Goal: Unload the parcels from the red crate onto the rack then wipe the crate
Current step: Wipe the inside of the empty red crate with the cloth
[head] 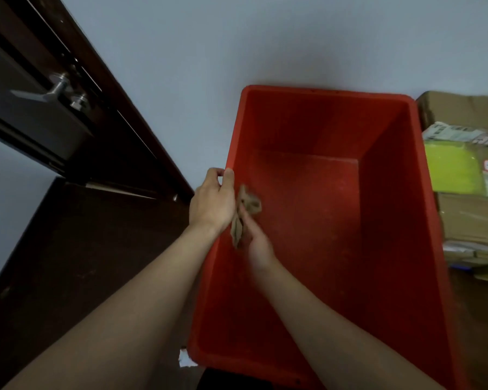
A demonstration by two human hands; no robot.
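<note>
The red crate (pixel 307 209) stands with its far rim against the grey wall (pixel 237 38). A crumpled brown cloth (pixel 250 205) is pressed to the crate's left inner wall, gripped by the right hand (pixel 258 243) (blurred, fingers curled round the cloth's lower end). The left hand (pixel 212 201) clasps the crate's left rim. Just beside the right rim sit stacked cardboard parcels (pixel 468 218), one yellow-green (pixel 454 170). Well left stands a dark door (pixel 26 122) with a metal handle (pixel 44 91).

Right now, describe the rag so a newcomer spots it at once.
Find the big red plastic crate; against its left inner wall the right hand grips a crumpled brown cloth. It is the only loose item inside, beside the left hand on the rim.
</note>
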